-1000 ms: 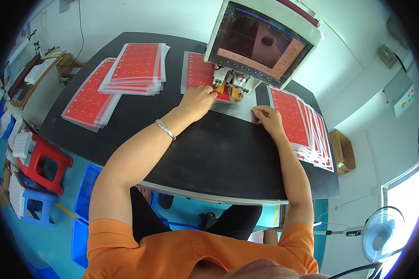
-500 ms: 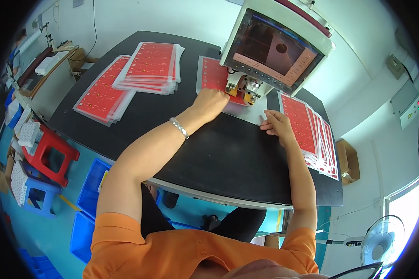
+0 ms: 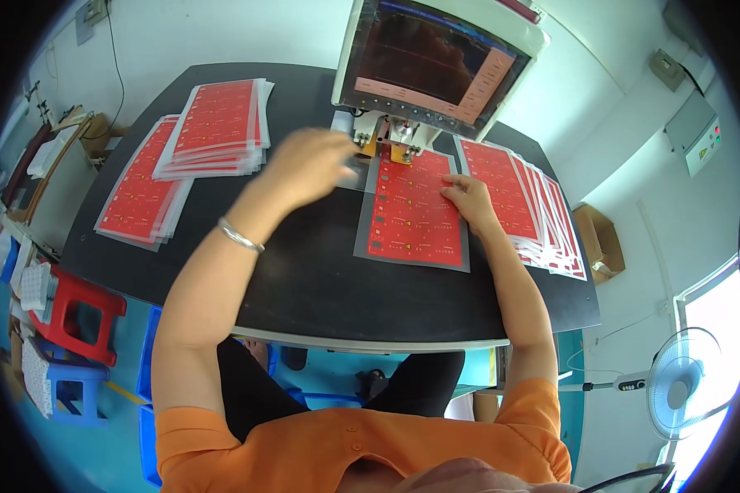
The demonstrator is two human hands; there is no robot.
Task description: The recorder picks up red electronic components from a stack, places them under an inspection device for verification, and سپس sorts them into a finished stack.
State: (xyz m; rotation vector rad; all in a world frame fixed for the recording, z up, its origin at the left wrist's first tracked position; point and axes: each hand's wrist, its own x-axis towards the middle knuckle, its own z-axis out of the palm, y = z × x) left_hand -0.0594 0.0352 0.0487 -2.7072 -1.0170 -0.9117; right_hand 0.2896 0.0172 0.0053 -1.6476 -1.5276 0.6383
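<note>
apparently rests curled right hand on the red sheet to steady its far end under the machine; holds blurred left hand nearby; cannot tell either grip.

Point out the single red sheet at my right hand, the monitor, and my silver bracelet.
Red sheet (image 3: 417, 215): head view, middle of its printed face.
Monitor (image 3: 427, 56): head view, middle of its screen.
Silver bracelet (image 3: 240, 237): head view, its visible band.

Two hands, one bangle. One loose red sheet. Three red piles: two on the left, one on the right. One screen, far. Two stools, left: one red, one blue. One fan, near right.
</note>
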